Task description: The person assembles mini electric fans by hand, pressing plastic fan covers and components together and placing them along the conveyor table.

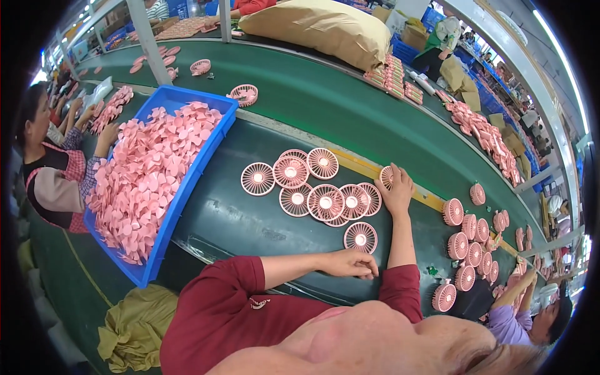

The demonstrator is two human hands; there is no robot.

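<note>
Left forearm (292,269) sideways, left hand (350,264) loosely curled, right arm (401,240) stretched forward, right hand (397,192) with fingers (405,179) bent

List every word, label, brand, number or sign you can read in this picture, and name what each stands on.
Red shirt: one small white print on the front, too small and slanted to quote with certainty.
Pink grilles: no text seen.
Blue bin: no text seen.
Brown sack: no text I can make out.
Far background: too small and blurred to read.
</note>
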